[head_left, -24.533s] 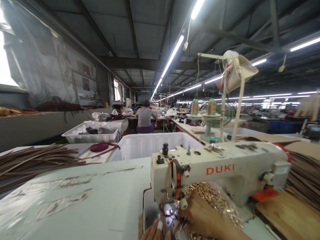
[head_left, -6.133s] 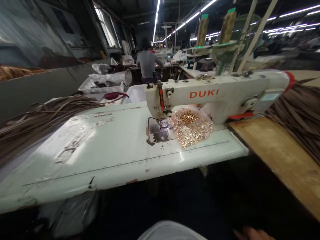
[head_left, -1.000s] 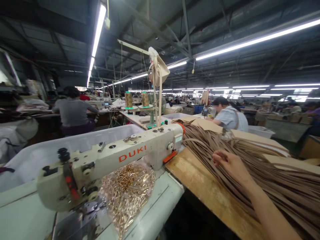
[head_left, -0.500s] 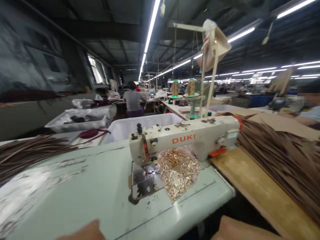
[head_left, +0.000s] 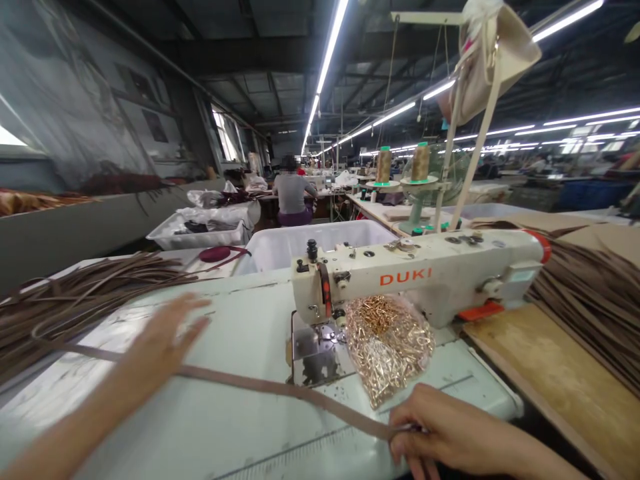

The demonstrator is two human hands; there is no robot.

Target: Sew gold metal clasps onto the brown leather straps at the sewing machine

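Note:
A long brown strap point(head_left: 280, 388) runs across the pale green sewing table point(head_left: 240, 327). My right hand point(head_left: 430, 427) pinches one end of it near the front edge; something small and shiny shows at the fingertips, too small to name. Over the strap's left part is my left hand point(head_left: 165, 337), fingers spread and slightly blurred; whether the palm touches the strap is hidden. Beyond the strap stands a white sewing machine point(head_left: 405, 273) marked DUKI. A clear bag of gold-coloured metal pieces point(head_left: 390, 347) lies beside its needle plate, just behind my right hand.
Brown straps are heaped at left point(head_left: 115, 280) and more brown strips point(head_left: 590, 300) lie at right beside a yellowish board point(head_left: 540, 353). White bins point(head_left: 320, 237) stand behind the table. Thread cones point(head_left: 420, 163) rise behind the machine. A person in grey point(head_left: 295, 197) sits farther back.
Both hands have come up from the bottom edge of the view. The strap now stretches across the table, its end in my right hand. The camera has turned slightly left.

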